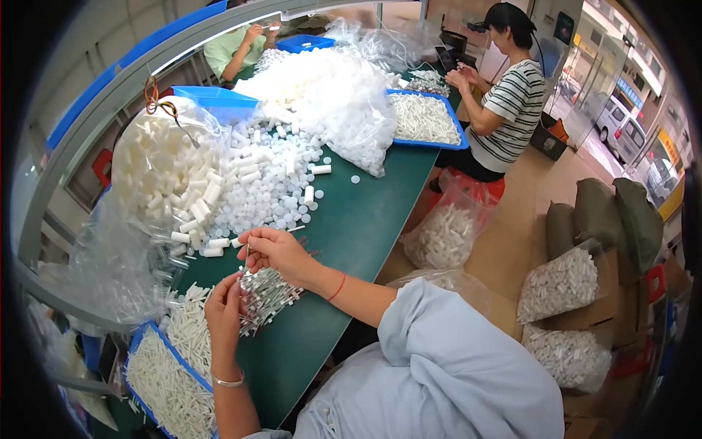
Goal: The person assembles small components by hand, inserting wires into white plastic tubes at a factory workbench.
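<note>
My left hand [224, 311] and my right hand [279, 254] are close together over the near part of the green table [365, 227]. The fingertips of each are pinched together. Whatever sits between them is too small to make out. Just beneath my hands lies a heap of thin, shiny rods with white ends [269, 298], partly covered by my fingers. Beyond them spread many small translucent white discs [267, 194] and short white tubes [197, 212]. Beside my left hand are thin white sticks [191, 322], some loose and some in a blue tray [183, 364].
A large clear bag [344, 117] of white pieces covers the table's middle. Another blue tray [431, 145] holds white sticks. Two people work at the far side, one in a striped shirt [515, 95]. Filled bags [442, 234] stand right of the table. A curved grey frame [44, 190] borders the left.
</note>
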The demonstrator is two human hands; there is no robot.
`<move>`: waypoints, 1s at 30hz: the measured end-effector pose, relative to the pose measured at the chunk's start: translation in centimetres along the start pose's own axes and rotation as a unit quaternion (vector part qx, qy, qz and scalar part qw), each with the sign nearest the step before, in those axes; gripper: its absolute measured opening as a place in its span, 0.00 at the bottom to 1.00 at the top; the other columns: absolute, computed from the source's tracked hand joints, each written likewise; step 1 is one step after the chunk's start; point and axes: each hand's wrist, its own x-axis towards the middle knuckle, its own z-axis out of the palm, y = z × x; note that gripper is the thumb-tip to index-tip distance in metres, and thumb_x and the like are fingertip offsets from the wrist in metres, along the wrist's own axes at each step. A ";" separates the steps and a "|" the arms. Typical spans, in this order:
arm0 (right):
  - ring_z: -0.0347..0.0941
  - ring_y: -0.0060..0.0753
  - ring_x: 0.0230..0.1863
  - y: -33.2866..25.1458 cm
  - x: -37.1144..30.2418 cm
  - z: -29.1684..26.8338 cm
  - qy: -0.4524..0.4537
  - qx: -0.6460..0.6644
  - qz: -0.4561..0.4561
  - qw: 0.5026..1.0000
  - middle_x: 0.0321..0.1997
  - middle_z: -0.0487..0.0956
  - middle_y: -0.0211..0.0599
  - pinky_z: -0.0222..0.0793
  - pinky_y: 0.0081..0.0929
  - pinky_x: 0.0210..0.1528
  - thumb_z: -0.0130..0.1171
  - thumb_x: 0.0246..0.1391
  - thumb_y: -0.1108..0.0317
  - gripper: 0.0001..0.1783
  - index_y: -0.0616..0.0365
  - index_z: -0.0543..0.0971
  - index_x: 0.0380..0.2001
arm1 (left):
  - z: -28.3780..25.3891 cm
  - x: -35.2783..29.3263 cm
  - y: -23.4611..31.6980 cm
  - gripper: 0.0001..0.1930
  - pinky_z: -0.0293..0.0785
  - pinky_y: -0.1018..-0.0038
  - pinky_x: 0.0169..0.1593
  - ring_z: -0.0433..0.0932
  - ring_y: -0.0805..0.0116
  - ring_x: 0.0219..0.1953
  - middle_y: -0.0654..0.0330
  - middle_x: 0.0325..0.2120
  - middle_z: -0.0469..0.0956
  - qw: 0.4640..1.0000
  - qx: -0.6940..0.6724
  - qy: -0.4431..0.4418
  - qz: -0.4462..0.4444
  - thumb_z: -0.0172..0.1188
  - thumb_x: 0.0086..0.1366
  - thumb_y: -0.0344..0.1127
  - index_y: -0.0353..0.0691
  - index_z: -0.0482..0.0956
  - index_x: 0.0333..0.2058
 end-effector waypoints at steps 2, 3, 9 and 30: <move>0.73 0.21 0.32 0.0 -1.1 0.0 -0.013 0.031 -0.004 0.999 0.37 0.77 0.39 0.73 0.22 0.38 0.46 0.64 0.68 0.11 0.64 0.72 0.44 | 1.1 -1.2 0.2 0.10 0.64 0.86 0.23 0.66 0.84 0.20 0.65 0.27 0.74 0.999 -0.045 -0.013 -0.004 0.51 0.68 0.32 0.35 0.77 0.45; 0.73 0.22 0.32 0.1 -1.6 0.1 -0.013 0.029 -0.005 0.999 0.37 0.76 0.39 0.73 0.22 0.38 0.46 0.64 0.68 0.11 0.64 0.72 0.43 | 1.6 -1.6 0.2 0.10 0.64 0.86 0.23 0.66 0.84 0.20 0.65 0.27 0.74 0.999 -0.044 -0.012 -0.004 0.51 0.68 0.32 0.35 0.77 0.45; 0.73 0.23 0.33 0.6 -3.2 0.0 -0.028 0.003 -0.019 0.999 0.37 0.76 0.39 0.73 0.22 0.38 0.46 0.64 0.68 0.11 0.64 0.72 0.42 | 3.0 -3.0 0.0 0.10 0.66 0.85 0.24 0.68 0.82 0.21 0.64 0.28 0.74 0.995 -0.097 0.009 -0.018 0.53 0.68 0.32 0.35 0.75 0.44; 0.72 0.15 0.35 3.6 -4.9 -0.1 -0.074 -0.190 -0.088 0.975 0.35 0.79 0.29 0.70 0.16 0.39 0.56 0.59 0.69 0.10 0.64 0.79 0.40 | 2.6 -4.4 -2.0 0.09 0.66 0.85 0.24 0.68 0.81 0.20 0.63 0.26 0.75 0.983 -0.169 0.060 -0.044 0.55 0.66 0.32 0.32 0.76 0.41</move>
